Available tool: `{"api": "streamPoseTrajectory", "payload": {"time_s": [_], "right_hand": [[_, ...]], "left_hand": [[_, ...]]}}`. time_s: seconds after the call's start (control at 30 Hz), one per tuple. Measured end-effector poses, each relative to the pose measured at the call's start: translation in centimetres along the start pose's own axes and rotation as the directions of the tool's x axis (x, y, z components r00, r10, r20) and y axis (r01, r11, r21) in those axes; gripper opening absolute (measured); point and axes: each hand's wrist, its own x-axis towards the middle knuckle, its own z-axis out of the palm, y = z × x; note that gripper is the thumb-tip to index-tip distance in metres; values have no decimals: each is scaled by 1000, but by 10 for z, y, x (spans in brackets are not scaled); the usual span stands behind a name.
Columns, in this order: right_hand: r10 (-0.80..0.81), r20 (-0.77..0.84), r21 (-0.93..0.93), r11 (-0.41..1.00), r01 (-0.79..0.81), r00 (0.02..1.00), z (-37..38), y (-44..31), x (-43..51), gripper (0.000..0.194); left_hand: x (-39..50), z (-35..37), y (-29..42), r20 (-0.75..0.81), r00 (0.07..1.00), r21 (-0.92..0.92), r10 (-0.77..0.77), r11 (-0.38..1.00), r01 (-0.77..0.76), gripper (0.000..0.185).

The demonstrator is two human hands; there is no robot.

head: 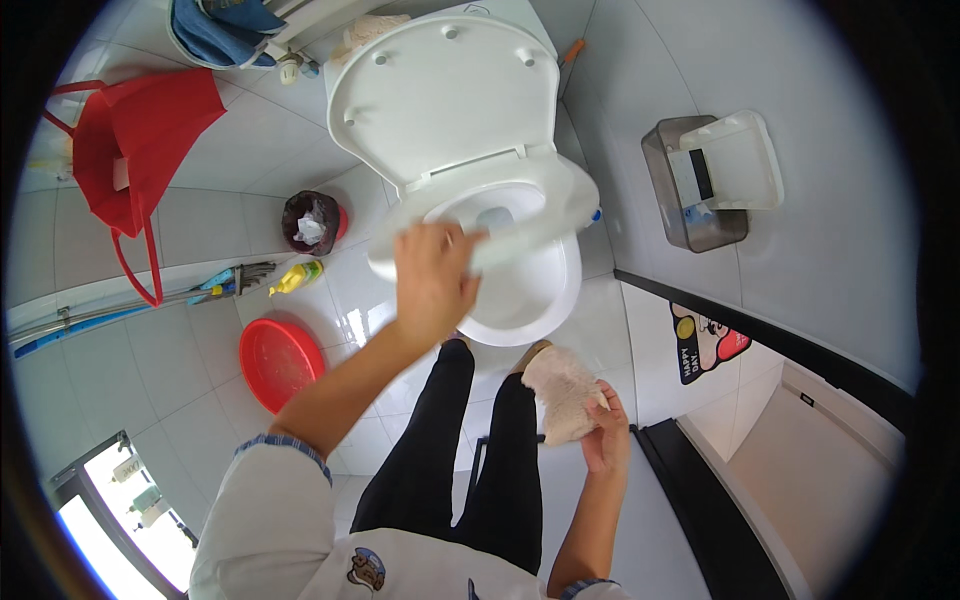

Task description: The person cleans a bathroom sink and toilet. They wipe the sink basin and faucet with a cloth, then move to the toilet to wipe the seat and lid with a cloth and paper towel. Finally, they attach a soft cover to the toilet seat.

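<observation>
The front edge of a white toilet seat point(574, 191) is in my left hand point(435, 281); hand and seat are both blurred. The seat stands tilted partway up over the toilet bowl point(571, 285), whose front rim shows below it. Behind, the toilet lid point(450, 97) is raised. My right hand point(609, 431) holds a fluffy beige plush cloth point(562, 386) by one end, beside my right knee and apart from the bowl. Some of my left fingertips are lost in the blur.
Another beige plush piece point(375, 34) lies by the cistern. To the left are a lined bin point(309, 221), a yellow bottle point(298, 277), a red basin point(277, 364) and a hanging red bag point(142, 142). A wall box point(697, 225) and black-edged doorway point(757, 337) are right.
</observation>
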Motion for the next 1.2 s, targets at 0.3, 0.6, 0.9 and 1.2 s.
{"api": "streamPoseTrajectory", "payload": {"time_s": [0.3,0.6,0.9,1.2], "right_hand": [[-247,-94,-370,908,197,964,-7,-53,-4,39],[47,833,-516,-296,804,552,103,-115,-53,28],[29,986,-75,-799,597,163,117,-124,-89,8],[-49,983,-169,-597,785,175,117,-140,-105,16]], "left_hand": [[-135,84,58,356,934,-83,-33,994,66,47],[-90,83,43,808,479,-528,-341,-60,847,45],[-62,67,32,812,532,-159,240,-785,598,85],[-36,66,-34,737,633,-657,-237,-468,591,51]]}}
